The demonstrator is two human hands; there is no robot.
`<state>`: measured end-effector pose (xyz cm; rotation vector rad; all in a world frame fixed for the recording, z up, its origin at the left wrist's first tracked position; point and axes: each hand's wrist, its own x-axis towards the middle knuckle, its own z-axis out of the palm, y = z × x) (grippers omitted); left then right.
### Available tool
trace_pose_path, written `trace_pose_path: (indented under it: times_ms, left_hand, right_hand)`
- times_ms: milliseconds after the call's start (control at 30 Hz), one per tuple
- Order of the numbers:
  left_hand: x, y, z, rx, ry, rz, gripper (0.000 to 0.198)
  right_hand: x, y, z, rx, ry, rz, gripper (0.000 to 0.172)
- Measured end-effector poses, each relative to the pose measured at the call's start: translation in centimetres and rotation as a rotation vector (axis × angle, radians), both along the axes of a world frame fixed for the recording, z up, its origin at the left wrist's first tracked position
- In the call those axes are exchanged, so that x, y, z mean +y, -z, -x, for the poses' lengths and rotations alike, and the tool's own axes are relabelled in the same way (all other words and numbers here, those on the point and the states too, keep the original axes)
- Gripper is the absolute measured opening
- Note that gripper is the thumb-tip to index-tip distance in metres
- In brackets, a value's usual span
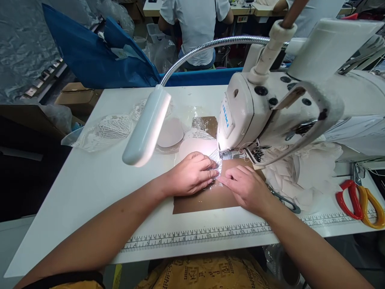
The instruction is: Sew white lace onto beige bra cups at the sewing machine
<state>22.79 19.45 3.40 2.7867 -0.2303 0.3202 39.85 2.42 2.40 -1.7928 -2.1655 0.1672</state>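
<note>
Under the head of a white sewing machine [240,108], a pale pink fabric piece with a white lace edge [192,147] lies partly over a brown sheet [195,204]. My left hand [194,174] rests on the lace, its fingers stretched out flat to the left of the needle area. Close in front of the presser foot, my right hand [248,188] is closed, thumb and fingertips pinched at the near end of the lace strip. Its other fingers curl over the brown sheet. Fingers partly hide the lace.
A gooseneck lamp [147,128] hangs over the table [90,192]. White lace [108,130] and a round pad [170,132] lie left. Right are fabric pieces [313,172], dark-handled snips [287,202] and red-and-yellow scissors [361,202]. A ruler strip [195,237] runs along the front; a person [195,28] sits beyond.
</note>
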Motion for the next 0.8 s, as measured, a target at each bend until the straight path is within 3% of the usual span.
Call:
trace_pose_path:
  times_ms: [267, 467, 800]
  left_hand:
    - [-0.21, 0.05, -0.08, 0.022, -0.001, -0.044, 0.027]
    - [-0.36, 0.09, -0.12, 0.023, -0.006, -0.057, 0.029]
    - [-0.42, -0.17, -0.06, 0.040, -0.015, -0.021, 0.031]
  right_hand:
    - [0.06, -0.27, 0.12, 0.012, -0.015, 0.017, 0.033]
    - [-0.01, 0.14, -0.13, 0.055, 0.021, -0.114, 0.036]
    - [0.27, -0.05, 0.68, -0.114, 0.001, -0.142, 0.030]
